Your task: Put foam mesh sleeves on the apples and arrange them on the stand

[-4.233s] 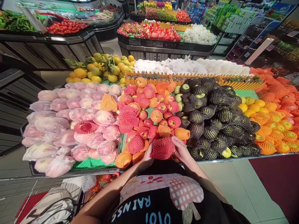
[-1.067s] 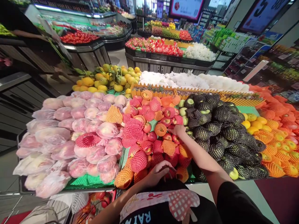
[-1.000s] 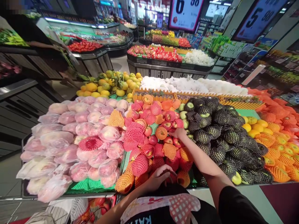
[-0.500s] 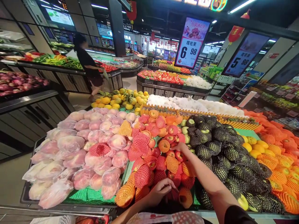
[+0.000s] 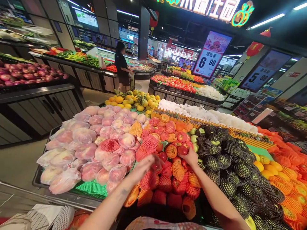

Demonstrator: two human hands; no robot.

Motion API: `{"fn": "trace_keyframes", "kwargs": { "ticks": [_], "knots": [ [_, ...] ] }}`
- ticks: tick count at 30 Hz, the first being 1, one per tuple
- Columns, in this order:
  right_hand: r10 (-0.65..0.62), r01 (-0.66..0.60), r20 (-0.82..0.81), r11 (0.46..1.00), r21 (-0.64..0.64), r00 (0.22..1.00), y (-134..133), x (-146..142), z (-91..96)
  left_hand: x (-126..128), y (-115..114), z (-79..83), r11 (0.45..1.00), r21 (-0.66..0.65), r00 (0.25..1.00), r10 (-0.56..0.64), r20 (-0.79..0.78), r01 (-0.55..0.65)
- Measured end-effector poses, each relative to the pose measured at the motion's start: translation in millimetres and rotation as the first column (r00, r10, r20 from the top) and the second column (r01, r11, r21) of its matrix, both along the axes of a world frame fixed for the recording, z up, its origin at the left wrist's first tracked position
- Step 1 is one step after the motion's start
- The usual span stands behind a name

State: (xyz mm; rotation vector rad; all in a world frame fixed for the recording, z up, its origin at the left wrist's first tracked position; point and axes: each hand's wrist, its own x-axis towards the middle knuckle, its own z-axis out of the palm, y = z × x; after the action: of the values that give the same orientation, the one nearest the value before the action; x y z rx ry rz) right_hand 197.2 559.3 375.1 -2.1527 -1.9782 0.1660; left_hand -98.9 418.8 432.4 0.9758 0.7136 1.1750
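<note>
My right hand (image 5: 191, 157) is closed round a bare red apple (image 5: 183, 150), lifted slightly at the top of its fingers above the pile. My left hand (image 5: 149, 165) reaches over the apples with its fingers stretched forward and slightly smeared; nothing shows in it. Under and between both hands lie apples in red foam nets (image 5: 165, 183) and a few in orange nets, such as the orange-netted apple (image 5: 177, 171). A loose red apple (image 5: 162, 156) rests just beyond the left fingertips.
Bagged pinkish fruit (image 5: 83, 135) fills the left of the stand. Dark green fruit in black nets (image 5: 227, 166) lies right of my right arm. Yellow citrus (image 5: 124, 100) and white-wrapped fruit (image 5: 203, 113) are behind. A person in black (image 5: 123, 65) stands farther off.
My right hand has raised a red apple from the pile. My left hand has moved up and forward from the near apples. The view has shifted left, and the distant person appears farther right.
</note>
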Motion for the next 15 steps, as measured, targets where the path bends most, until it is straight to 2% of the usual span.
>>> {"fn": "trace_keyframes", "kwargs": {
  "ticks": [3, 5, 6, 8, 10, 11, 13, 15],
  "knots": [
    [0.010, 0.000, -0.107, 0.996, 0.093, 0.994, -5.4, 3.8, 4.1, -42.5, 38.8, 11.4, 0.945, 0.066, 0.942, 0.325, -0.080, -0.320],
    [0.031, 0.007, -0.204, 0.983, 0.183, 0.978, -8.3, 3.9, 12.3, -62.9, 63.4, 7.5, 0.874, 0.163, 0.839, 0.486, -0.245, -0.459],
    [0.054, 0.011, -0.268, 0.972, 0.236, 0.962, -9.5, 3.1, 18.0, -70.7, 74.2, 3.6, 0.832, 0.246, 0.747, 0.555, -0.366, -0.497],
    [0.121, 0.031, -0.425, 0.943, 0.333, 0.897, -11.8, 0.8, 31.8, -82.4, 92.3, -5.3, 0.754, 0.430, 0.475, 0.651, -0.593, -0.496],
    [0.210, 0.049, -0.586, 0.918, 0.394, 0.783, -15.3, -1.5, 47.2, -89.8, 105.8, -12.8, 0.727, 0.545, 0.203, 0.659, -0.724, -0.417],
    [0.256, 0.052, -0.660, 0.911, 0.409, 0.706, -18.4, -2.5, 54.8, -92.2, 111.1, -15.8, 0.741, 0.557, 0.104, 0.631, -0.769, -0.376],
    [0.321, 0.038, -0.788, 0.916, 0.399, 0.525, -29.1, -4.0, 67.9, -94.8, 119.8, -21.0, 0.804, 0.502, -0.029, 0.521, -0.853, -0.319],
    [0.325, -0.028, -0.879, 0.941, 0.337, 0.349, -47.7, -5.4, 75.8, -95.2, 126.0, -26.5, 0.869, 0.402, -0.128, 0.381, -0.916, -0.288]
  ]
}}
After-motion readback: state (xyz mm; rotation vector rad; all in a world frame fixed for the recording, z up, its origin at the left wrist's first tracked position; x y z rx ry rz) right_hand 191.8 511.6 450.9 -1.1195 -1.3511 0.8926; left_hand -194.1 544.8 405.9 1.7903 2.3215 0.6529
